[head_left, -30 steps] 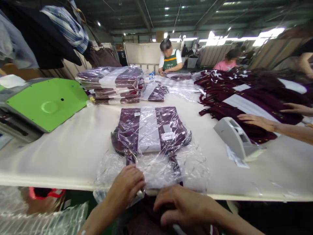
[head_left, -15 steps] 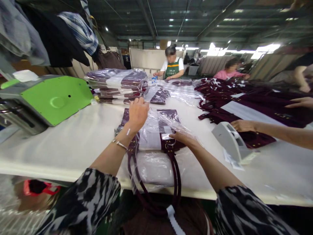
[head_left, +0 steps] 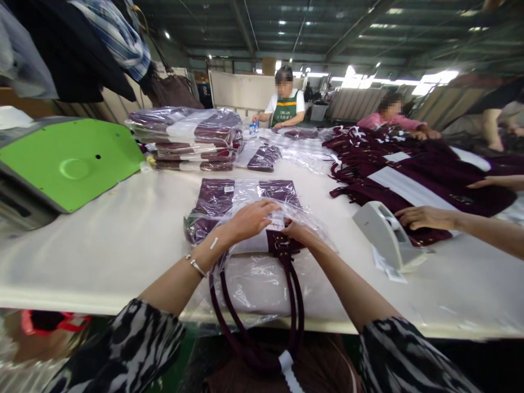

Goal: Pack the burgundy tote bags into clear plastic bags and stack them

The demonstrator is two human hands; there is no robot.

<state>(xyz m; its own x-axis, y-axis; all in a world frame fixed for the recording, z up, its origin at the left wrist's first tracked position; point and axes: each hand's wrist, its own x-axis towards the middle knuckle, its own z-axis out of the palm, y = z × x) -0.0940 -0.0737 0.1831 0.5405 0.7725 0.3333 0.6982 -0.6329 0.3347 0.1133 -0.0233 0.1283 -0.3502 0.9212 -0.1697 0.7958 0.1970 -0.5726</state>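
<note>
Item: maroon handbag point(head_left: 245, 210) with white centre panel, lying flat mid-table on white table point(head_left: 102, 240), partly sheathed in clear plastic bag point(head_left: 254, 278); long maroon handles point(head_left: 262, 327) trailing out of the bag mouth and hanging over the near table edge. Left hand point(head_left: 249, 218) laid palm-down on the film over the white panel, fingers extended, pressing rather than gripping. Right hand point(head_left: 301, 232) inside the film at the handle hardware, fingers curled; whether pinching film or strap, cannot tell. Nearby: stack of bagged handbags point(head_left: 192, 139) at far left, green machine cover point(head_left: 69, 164) at left, grey tape dispenser point(head_left: 385, 234) at right with a co-worker's hand point(head_left: 423, 217) beside it, heap of unbagged maroon bags point(head_left: 413, 169) beyond. Risks, as judged: thin film likely to tear on metal hardware if tugged; dangling handles liable to drag the item off the edge once pressure lifts; film prone to bunching under the palm, leaving creases.
</note>
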